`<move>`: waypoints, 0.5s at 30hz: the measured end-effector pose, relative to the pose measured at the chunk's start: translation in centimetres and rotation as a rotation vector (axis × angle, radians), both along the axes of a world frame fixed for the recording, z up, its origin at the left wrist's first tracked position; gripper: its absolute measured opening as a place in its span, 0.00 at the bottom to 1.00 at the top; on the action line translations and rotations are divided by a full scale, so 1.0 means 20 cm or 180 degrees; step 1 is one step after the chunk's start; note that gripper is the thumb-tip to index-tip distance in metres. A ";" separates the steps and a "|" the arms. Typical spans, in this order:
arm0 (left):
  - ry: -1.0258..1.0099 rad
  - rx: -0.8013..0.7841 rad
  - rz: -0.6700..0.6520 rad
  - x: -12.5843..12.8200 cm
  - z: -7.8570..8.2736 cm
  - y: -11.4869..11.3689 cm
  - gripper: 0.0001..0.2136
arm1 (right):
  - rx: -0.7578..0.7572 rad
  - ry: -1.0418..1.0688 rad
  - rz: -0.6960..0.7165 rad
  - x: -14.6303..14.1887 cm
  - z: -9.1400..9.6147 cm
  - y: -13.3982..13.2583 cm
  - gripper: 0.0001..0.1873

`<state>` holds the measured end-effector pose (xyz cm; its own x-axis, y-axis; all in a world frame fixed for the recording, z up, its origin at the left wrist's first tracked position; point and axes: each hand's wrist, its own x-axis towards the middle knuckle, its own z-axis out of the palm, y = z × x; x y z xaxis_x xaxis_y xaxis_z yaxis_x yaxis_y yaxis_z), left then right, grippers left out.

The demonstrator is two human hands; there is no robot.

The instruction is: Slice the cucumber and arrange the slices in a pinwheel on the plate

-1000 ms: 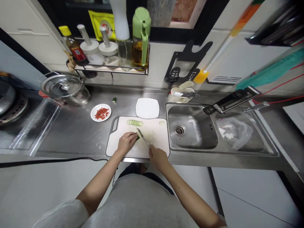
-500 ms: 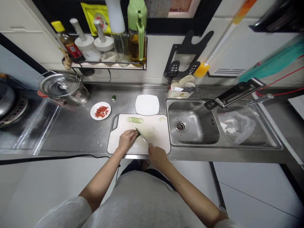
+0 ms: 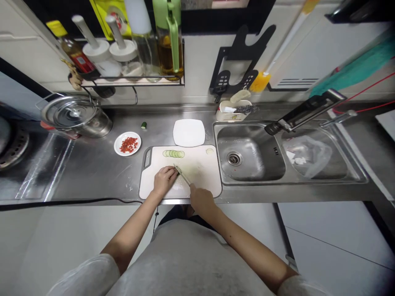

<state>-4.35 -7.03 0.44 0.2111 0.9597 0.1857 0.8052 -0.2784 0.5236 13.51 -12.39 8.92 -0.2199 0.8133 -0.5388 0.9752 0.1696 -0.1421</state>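
A white cutting board (image 3: 202, 179) lies on the steel counter in front of me. My left hand (image 3: 164, 180) is curled over a piece of cucumber on the board, which its fingers almost hide. My right hand (image 3: 201, 199) grips the handle of a knife (image 3: 182, 175), whose blade angles up-left and meets the left fingertips. A row of cucumber slices (image 3: 173, 153) lies at the board's far edge, and a single slice (image 3: 210, 151) sits at the far right corner.
Behind the board stand a white square plate (image 3: 189, 132), a small dish of red chilli pieces (image 3: 127, 144) and a cucumber end (image 3: 143, 125). A lidded steel pot (image 3: 75, 117) is at the left. A double sink (image 3: 249, 154) with a tap (image 3: 304, 113) is at the right.
The view has tilted down a little, so everything sits higher in the picture. The knife blade has lifted and come back against the left fingertips; the hands stay on the board.
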 end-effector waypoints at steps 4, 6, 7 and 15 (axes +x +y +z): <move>-0.0007 0.0214 -0.0038 0.00 -0.02 0.00 0.11 | -0.0026 -0.0002 0.0016 -0.01 0.00 0.00 0.12; 0.0005 0.0260 -0.0053 -0.01 -0.03 0.00 0.11 | -0.0026 0.0049 -0.0017 -0.02 0.00 0.00 0.12; 0.0012 0.0273 -0.0058 -0.01 -0.03 0.00 0.11 | -0.0043 0.0072 -0.0031 -0.02 0.00 0.00 0.12; 0.0008 0.0281 -0.0128 -0.01 -0.03 0.01 0.10 | -0.0120 0.0168 -0.0041 -0.02 0.00 0.04 0.11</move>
